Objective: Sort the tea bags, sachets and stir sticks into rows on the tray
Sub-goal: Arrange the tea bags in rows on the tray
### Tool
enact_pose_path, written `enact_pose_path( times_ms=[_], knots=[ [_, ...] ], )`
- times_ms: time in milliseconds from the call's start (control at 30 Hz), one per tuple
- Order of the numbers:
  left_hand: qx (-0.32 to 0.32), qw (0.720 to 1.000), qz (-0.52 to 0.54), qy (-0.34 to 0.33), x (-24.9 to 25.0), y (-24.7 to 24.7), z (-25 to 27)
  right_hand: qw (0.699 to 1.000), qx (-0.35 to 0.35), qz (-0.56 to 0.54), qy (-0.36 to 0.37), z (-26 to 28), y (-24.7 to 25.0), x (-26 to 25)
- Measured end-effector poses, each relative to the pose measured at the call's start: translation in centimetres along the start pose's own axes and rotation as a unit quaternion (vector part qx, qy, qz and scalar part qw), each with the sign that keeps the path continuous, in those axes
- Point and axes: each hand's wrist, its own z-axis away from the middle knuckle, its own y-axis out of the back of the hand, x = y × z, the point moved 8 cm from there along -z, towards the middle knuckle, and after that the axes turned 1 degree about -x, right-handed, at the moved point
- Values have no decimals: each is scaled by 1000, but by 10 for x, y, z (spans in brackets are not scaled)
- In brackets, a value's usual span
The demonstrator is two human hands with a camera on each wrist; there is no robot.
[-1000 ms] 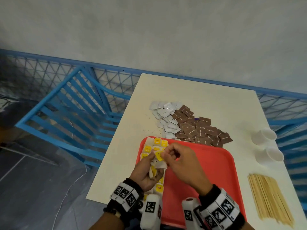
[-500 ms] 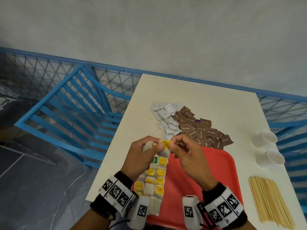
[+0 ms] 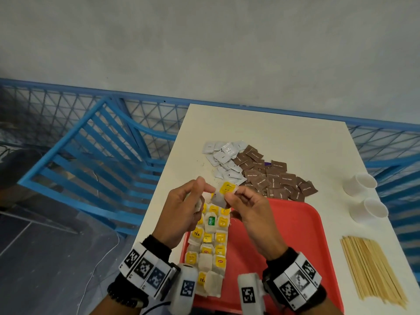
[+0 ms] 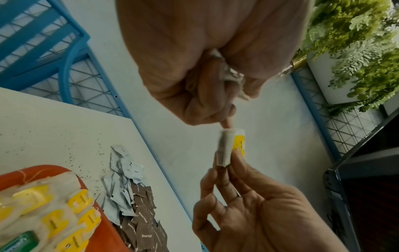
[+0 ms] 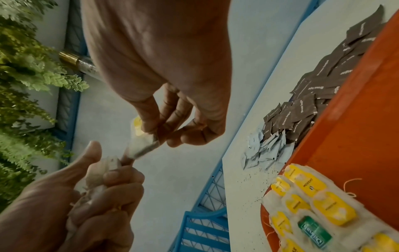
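Above the far left corner of the red tray (image 3: pixel 295 226), my right hand (image 3: pixel 231 196) pinches a tea bag with a yellow tag (image 3: pixel 226 189). My left hand (image 3: pixel 204 194) is right beside it, curled round a small bunch of tea bags (image 5: pixel 101 175). In the left wrist view the pinched tea bag (image 4: pixel 231 146) stands upright between my right fingertips (image 4: pixel 237 163). Rows of tea bags (image 3: pixel 211 242) lie along the tray's left side. White sachets (image 3: pixel 225 155) and brown sachets (image 3: pixel 272 178) are heaped beyond the tray. Stir sticks (image 3: pixel 372 267) lie at the right.
Two white paper cups (image 3: pixel 359 184) (image 3: pixel 368 210) stand near the cream table's right edge (image 3: pixel 354 155). A blue chair (image 3: pixel 91 155) and a blue mesh fence stand to the left and behind. Tea crumbs speckle the table near the sachets.
Both hands have risen from the tea bag rows on the tray and moved toward its far edge. The right hand now holds one yellow-tagged bag up beside the left hand's bunch.
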Motion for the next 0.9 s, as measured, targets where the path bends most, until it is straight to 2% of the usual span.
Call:
enact_pose_path(
  times_ms=[167, 367, 500, 567, 667, 733, 900],
  knots=[
    [2, 999, -24, 23, -7, -4, 1, 1000, -4, 22, 2, 1, 0, 1],
    [24, 998, -62, 15, -21, 2, 0, 999, -17, 26, -20, 1, -10, 10],
    [24, 995, -73, 67, -49, 18, 2, 987, -39, 152, 16, -11, -16, 12],
    [12, 990, -108, 92, -68, 25, 4, 972, -54, 227, 2, -19, -15, 31],
    [26, 970, -210, 118, -101, 44, 10, 934, -77, 346, -43, -30, -7, 77],
    [43, 949, -286, 128, -124, 59, 13, 915, -98, 383, -79, -32, -4, 105],
    [-8, 899, -413, 146, -168, 66, 20, 907, -108, 385, -129, -33, -6, 145]
  ],
)
